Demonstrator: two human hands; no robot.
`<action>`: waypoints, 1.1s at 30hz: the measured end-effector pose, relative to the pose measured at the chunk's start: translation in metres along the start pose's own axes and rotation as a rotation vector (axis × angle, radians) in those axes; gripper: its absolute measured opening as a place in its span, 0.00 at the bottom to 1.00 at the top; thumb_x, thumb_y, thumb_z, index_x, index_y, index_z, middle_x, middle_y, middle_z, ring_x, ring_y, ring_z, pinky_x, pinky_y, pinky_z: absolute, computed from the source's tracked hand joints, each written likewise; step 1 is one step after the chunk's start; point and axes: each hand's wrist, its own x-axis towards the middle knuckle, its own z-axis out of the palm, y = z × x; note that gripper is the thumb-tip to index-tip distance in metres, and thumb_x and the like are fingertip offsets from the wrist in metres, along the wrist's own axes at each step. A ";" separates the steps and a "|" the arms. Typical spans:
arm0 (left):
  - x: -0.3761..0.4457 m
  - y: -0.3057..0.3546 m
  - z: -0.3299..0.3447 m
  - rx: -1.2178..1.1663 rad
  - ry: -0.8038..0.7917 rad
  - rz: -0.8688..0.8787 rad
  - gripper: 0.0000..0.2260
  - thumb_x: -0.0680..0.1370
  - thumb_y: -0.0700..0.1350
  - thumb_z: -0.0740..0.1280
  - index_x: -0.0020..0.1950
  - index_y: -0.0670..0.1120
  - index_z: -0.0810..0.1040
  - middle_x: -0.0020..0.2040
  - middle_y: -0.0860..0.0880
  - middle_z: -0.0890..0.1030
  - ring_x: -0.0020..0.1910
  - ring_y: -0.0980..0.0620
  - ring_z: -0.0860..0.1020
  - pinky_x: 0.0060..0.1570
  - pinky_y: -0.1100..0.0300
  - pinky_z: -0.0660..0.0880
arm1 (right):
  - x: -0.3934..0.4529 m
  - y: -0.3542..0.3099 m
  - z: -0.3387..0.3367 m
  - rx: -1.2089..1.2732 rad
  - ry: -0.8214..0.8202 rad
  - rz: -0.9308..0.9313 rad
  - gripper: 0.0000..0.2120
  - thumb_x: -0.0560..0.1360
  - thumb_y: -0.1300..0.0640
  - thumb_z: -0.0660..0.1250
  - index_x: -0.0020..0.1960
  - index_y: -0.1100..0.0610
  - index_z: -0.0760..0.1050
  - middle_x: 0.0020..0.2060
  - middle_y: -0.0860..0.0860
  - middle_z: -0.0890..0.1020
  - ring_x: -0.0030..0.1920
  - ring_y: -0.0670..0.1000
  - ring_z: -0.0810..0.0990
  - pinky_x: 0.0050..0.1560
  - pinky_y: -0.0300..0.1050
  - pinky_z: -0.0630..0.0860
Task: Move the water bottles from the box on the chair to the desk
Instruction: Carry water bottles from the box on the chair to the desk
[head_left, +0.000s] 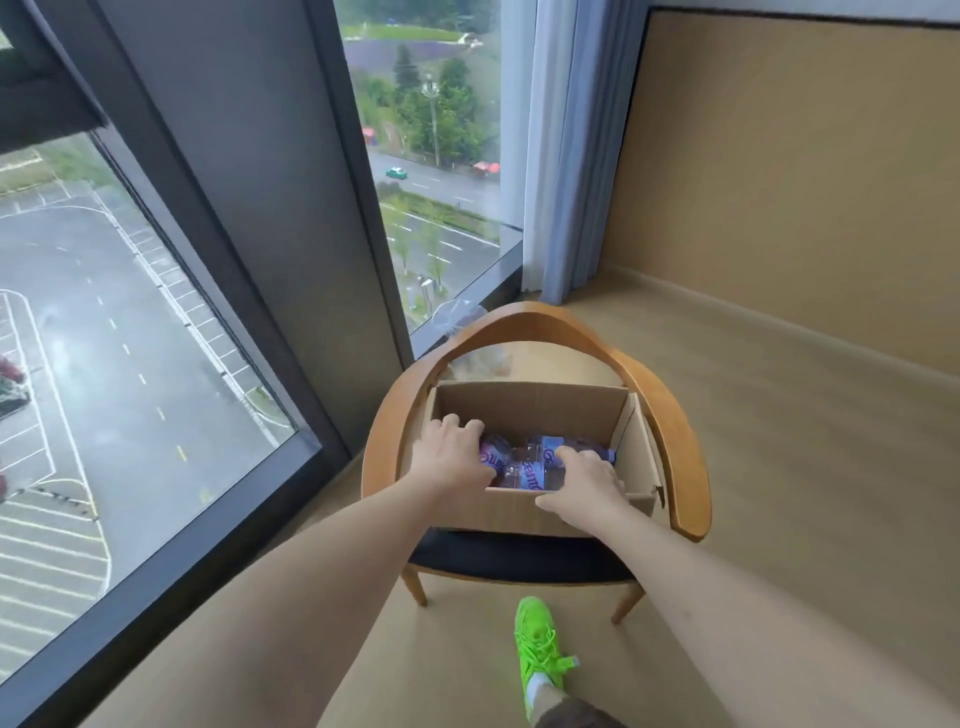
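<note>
An open cardboard box (530, 410) sits on the black seat of a wooden armchair (670, 431). Several clear water bottles with purple labels (524, 465) lie on their sides inside it. My left hand (449, 449) reaches into the left part of the box with fingers curled down over a bottle there. My right hand (584, 486) is over the box's front wall, fingers curled onto a bottle on the right; the thumb lies along the box's front edge. The hands cover much of both bottles. No desk is in view.
A floor-to-ceiling window (130, 338) runs along the left, with a blue curtain (571, 156) behind the chair. A clear plastic bag (460, 317) lies behind the chair back. My foot in a green shoe (540, 649) stands on the tan floor before the chair.
</note>
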 end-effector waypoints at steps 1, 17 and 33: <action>0.015 0.000 0.003 -0.004 -0.029 -0.026 0.28 0.76 0.56 0.71 0.75 0.53 0.69 0.67 0.46 0.73 0.67 0.43 0.70 0.59 0.47 0.75 | 0.020 0.002 -0.001 0.001 -0.029 0.005 0.40 0.74 0.41 0.74 0.80 0.48 0.61 0.73 0.54 0.70 0.71 0.58 0.70 0.67 0.56 0.74; 0.178 -0.013 0.067 -0.310 -0.296 -0.523 0.38 0.74 0.54 0.74 0.80 0.50 0.62 0.70 0.41 0.73 0.68 0.38 0.74 0.66 0.45 0.74 | 0.177 0.022 0.042 -0.001 -0.472 0.129 0.36 0.71 0.44 0.75 0.75 0.52 0.67 0.67 0.57 0.74 0.69 0.61 0.73 0.65 0.54 0.74; 0.250 -0.028 0.185 -0.081 -0.317 -0.725 0.37 0.72 0.51 0.76 0.75 0.41 0.65 0.70 0.42 0.69 0.69 0.39 0.68 0.68 0.48 0.67 | 0.261 0.047 0.137 0.646 -0.028 0.967 0.42 0.70 0.47 0.79 0.75 0.59 0.61 0.67 0.63 0.75 0.64 0.64 0.78 0.61 0.52 0.75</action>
